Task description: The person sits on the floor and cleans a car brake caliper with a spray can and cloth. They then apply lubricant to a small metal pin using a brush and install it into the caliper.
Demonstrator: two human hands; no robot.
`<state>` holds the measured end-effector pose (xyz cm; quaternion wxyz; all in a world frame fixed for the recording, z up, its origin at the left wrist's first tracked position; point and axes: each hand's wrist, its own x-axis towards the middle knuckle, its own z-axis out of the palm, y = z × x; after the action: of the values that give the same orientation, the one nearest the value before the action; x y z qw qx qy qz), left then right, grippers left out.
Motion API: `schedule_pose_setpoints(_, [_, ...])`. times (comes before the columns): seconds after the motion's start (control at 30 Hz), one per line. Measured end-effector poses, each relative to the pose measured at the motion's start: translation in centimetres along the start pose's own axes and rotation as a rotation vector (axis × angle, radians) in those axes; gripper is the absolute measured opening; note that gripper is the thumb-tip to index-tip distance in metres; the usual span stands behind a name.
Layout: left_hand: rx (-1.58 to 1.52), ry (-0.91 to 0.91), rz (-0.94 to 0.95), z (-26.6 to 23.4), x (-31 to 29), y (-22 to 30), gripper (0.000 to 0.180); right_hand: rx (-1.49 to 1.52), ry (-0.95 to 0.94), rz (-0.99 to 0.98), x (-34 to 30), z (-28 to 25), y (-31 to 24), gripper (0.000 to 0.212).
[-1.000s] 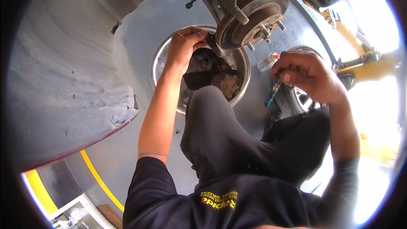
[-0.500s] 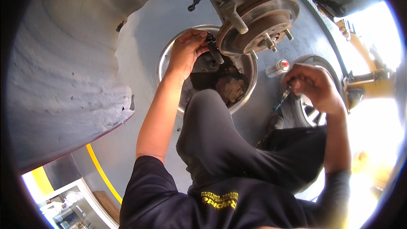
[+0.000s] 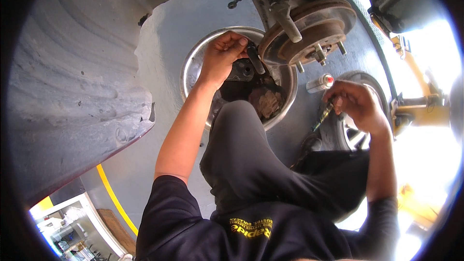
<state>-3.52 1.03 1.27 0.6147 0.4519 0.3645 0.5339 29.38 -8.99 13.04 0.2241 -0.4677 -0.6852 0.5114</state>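
Note:
My left hand (image 3: pixel 220 63) is closed on a dark cylindrical metal part (image 3: pixel 255 59), pinched between thumb and fingers above a round metal basin (image 3: pixel 187 63). The part hangs tilted, close to the left edge of a rusty brake disc (image 3: pixel 285 50) with protruding wheel studs. In the basin lie dark parts (image 3: pixel 241 71) and a crumpled brownish rag (image 3: pixel 269 104). Out to the right, my right hand (image 3: pixel 360 106) grips a slim tool with a greenish, see-through shaft (image 3: pixel 323 118) pointing down and left. Its fingers cover the tool's upper end.
A spray can (image 3: pixel 319 83) with a red nozzle stands on the grey floor beside the basin. Behind my right hand lies a tyred wheel (image 3: pixel 348 135). A car body panel (image 3: pixel 77 87) fills the left side. Yellow lift parts (image 3: pixel 418 108) stand at the right.
The view has shifted, so the brake disc sits further right and lower. My left hand has moved slightly right with the dark part. My right hand keeps its grip.

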Motion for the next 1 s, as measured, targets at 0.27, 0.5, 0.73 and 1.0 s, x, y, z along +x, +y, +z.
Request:
schedule_pose_setpoints(0.27, [-0.015, -0.061, 0.043, -0.3, 0.2, -0.5, 0.012, 0.006, 0.018, 0.061, -0.2, 0.2, 0.3, 0.021])
schedule_pose_setpoints(0.5, [-0.136, -0.097, -0.044, -0.7, 0.5, 0.2, 0.011, 0.030, 0.038, 0.095, -0.6, 0.4, 0.7, 0.020])
schedule_pose_setpoints(0.73, [-0.040, -0.133, -0.011, -0.8, 1.4, 0.1, 0.009, 0.022, 0.004, 0.073, -0.4, 0.3, 0.9, 0.039])
schedule_pose_setpoints(1.0, [-0.020, -0.068, -0.013, -0.9, 1.1, -0.3, 0.009, 0.010, 0.009, 0.086, -0.6, 0.0, 0.8, 0.023])
